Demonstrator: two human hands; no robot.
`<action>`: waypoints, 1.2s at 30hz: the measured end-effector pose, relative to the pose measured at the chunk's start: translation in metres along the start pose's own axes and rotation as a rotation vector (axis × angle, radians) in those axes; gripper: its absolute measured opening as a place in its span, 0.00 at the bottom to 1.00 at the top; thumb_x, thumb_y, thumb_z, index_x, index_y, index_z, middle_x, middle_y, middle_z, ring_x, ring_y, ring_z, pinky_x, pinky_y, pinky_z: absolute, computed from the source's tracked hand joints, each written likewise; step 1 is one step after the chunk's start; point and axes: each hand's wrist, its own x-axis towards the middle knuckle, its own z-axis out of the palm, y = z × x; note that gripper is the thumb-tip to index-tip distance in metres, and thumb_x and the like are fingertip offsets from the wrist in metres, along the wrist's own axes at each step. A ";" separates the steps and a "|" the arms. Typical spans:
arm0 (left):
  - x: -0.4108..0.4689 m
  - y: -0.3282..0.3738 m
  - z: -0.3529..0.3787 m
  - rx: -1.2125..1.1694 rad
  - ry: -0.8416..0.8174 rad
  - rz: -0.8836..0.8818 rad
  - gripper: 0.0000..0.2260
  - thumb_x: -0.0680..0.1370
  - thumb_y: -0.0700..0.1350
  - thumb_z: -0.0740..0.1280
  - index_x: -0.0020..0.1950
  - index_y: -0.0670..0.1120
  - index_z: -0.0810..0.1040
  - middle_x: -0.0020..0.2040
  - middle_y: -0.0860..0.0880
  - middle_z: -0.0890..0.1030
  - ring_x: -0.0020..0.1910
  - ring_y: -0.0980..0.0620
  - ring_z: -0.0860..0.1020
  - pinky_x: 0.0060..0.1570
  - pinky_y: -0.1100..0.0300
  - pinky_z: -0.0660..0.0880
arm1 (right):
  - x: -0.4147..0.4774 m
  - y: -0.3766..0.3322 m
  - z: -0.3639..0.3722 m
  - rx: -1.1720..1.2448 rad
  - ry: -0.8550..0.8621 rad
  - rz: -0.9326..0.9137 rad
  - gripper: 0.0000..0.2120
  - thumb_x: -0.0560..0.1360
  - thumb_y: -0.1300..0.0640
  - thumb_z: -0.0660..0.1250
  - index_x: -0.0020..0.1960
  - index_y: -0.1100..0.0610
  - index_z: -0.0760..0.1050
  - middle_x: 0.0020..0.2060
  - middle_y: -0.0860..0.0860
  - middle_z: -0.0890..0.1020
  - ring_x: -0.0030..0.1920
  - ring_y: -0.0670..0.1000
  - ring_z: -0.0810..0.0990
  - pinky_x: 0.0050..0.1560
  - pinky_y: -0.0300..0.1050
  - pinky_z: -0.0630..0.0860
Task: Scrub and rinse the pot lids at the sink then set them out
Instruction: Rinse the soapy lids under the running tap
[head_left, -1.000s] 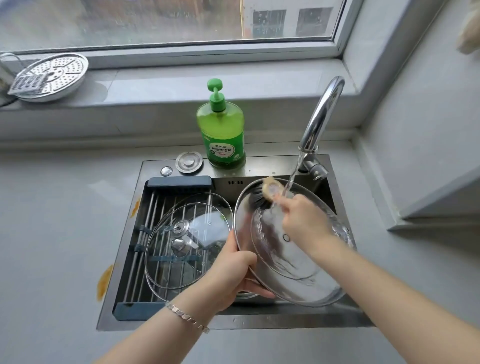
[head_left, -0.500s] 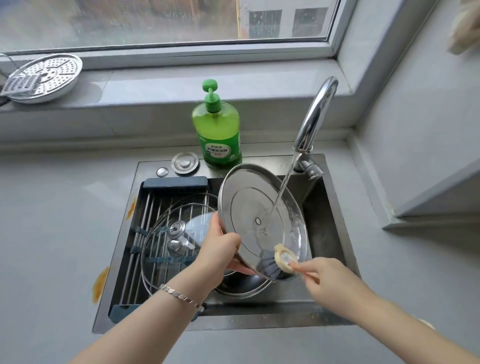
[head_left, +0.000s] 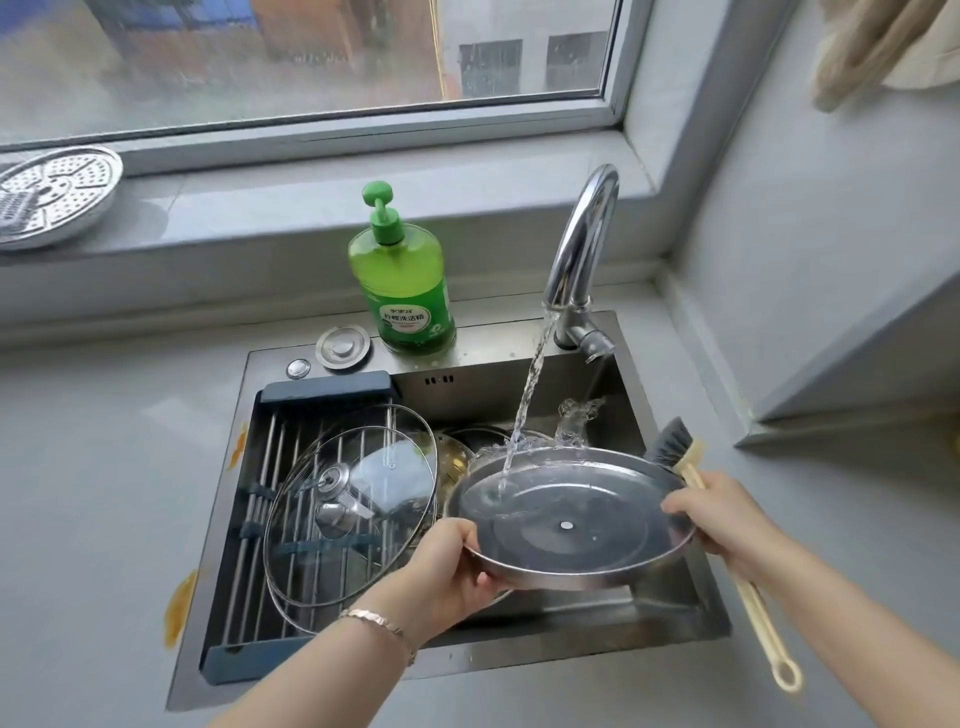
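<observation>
I hold a steel pot lid (head_left: 571, 519) inside up and nearly level over the sink (head_left: 675, 613). My left hand (head_left: 447, 571) grips its near left rim. My right hand (head_left: 727, 519) touches its right rim while holding a long-handled dish brush (head_left: 691, 467), bristles pointing up and away. Water from the faucet (head_left: 582, 244) runs onto the lid's left part and splashes off the back. Two glass lids (head_left: 353, 504) lie stacked on the wire rack (head_left: 270, 519) in the sink's left half. More lids lie partly hidden under the steel one.
A green soap bottle (head_left: 400, 280) stands behind the sink beside a round drain cover (head_left: 343, 347). A perforated steel steamer plate (head_left: 52, 197) rests on the window sill at far left. Grey counter surrounds the sink; a cloth (head_left: 883, 47) hangs at top right.
The steel lid has tipped from nearly upright to almost flat under the stream. My right hand moved from the lid's lower edge to its right rim, brush lifted off the lid.
</observation>
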 end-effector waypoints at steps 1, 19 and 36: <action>0.001 0.001 0.001 0.000 0.011 -0.007 0.20 0.61 0.31 0.51 0.48 0.34 0.73 0.37 0.41 0.82 0.35 0.36 0.81 0.18 0.62 0.72 | 0.000 -0.003 -0.001 0.067 -0.009 0.021 0.08 0.68 0.69 0.61 0.35 0.60 0.66 0.27 0.54 0.66 0.25 0.50 0.63 0.25 0.38 0.57; -0.009 -0.005 0.042 0.879 0.090 0.997 0.12 0.71 0.45 0.71 0.40 0.38 0.73 0.30 0.50 0.72 0.30 0.52 0.69 0.33 0.57 0.66 | -0.004 -0.092 0.014 -0.013 -0.007 -0.410 0.13 0.80 0.52 0.51 0.58 0.52 0.72 0.33 0.49 0.73 0.27 0.48 0.69 0.29 0.39 0.63; -0.019 0.049 0.041 0.316 0.312 0.903 0.23 0.80 0.57 0.55 0.27 0.47 0.61 0.22 0.51 0.64 0.23 0.54 0.64 0.23 0.65 0.61 | -0.016 -0.089 0.044 -0.086 0.093 -0.685 0.13 0.76 0.55 0.64 0.59 0.47 0.78 0.31 0.41 0.77 0.31 0.43 0.72 0.34 0.40 0.68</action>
